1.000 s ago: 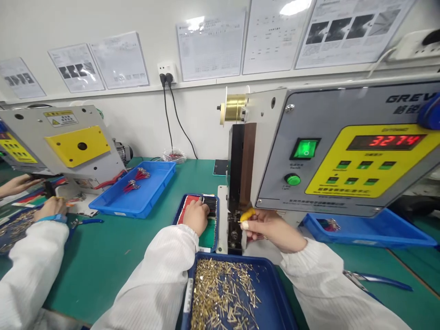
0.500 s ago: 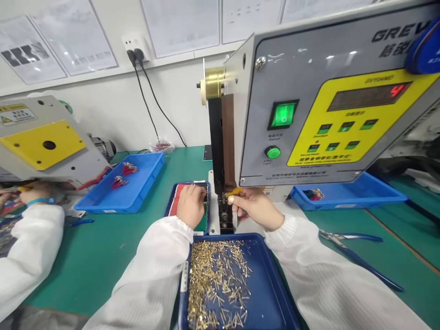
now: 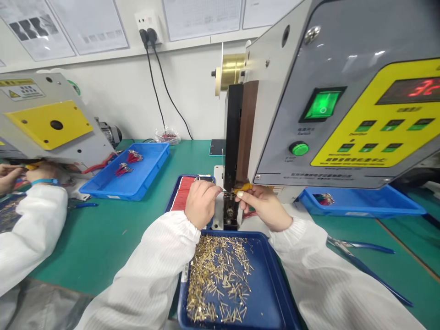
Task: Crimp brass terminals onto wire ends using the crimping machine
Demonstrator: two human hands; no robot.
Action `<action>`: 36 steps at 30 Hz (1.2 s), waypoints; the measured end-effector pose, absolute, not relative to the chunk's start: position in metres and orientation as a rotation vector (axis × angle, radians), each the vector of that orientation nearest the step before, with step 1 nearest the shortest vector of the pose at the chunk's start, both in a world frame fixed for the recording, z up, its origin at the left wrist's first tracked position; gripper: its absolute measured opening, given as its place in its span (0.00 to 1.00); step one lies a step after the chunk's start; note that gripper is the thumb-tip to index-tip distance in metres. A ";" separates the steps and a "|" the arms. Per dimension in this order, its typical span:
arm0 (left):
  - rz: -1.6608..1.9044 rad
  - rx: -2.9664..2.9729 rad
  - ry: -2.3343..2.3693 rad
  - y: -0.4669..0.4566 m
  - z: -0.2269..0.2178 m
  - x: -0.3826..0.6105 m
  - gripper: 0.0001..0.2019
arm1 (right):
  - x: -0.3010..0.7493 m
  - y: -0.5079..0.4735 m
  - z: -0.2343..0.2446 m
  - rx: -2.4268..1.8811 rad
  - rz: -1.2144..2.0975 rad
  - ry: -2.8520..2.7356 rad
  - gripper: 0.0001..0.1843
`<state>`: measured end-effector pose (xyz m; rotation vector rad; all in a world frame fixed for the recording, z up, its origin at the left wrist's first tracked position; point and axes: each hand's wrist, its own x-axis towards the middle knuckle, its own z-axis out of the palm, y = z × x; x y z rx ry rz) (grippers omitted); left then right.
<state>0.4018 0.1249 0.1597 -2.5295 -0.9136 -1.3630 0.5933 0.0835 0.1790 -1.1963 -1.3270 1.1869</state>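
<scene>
My left hand (image 3: pixel 201 201) is closed in a pinch on a thin wire (image 3: pixel 225 192), whose tip reaches the work point of the terminal crimping machine (image 3: pixel 231 206). Opposite it, my right hand (image 3: pixel 263 206) grips a small tool with a yellow handle (image 3: pixel 244 187); its tip is at the same point, too small to make out. Under my left hand lies a blue tray of red wires (image 3: pixel 182 190), partly covered. Directly in front of the machine stands a dark blue tray (image 3: pixel 271 275) with many loose brass pins (image 3: pixel 220 275).
Pliers with blue handles (image 3: pixel 360 256) lie on the green table (image 3: pixel 137 238) at right. A blue bin (image 3: pixel 360 206) stands behind them, another blue bin (image 3: pixel 130 183) at left. A co-worker's hand (image 3: pixel 43 173) works at the left machine (image 3: pixel 51 123).
My left hand has risen from the red-wire tray to the machine, a wire now between its fingers. The view has shifted, and the red display digits have changed. My right hand keeps its hold.
</scene>
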 end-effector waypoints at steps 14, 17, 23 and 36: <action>-1.331 -2.541 -0.909 0.127 0.158 0.401 0.09 | 0.591 0.085 0.176 -1.218 1.123 -1.308 0.15; -1.330 -2.539 -0.906 0.126 0.159 0.401 0.09 | 0.590 0.084 0.177 -1.222 1.137 -1.297 0.15; -1.316 -2.546 -0.933 0.125 0.160 0.401 0.09 | 0.589 0.084 0.177 -1.236 1.143 -1.284 0.15; -1.370 -2.512 -0.917 0.124 0.162 0.401 0.09 | 0.590 0.084 0.177 -1.243 1.137 -1.312 0.15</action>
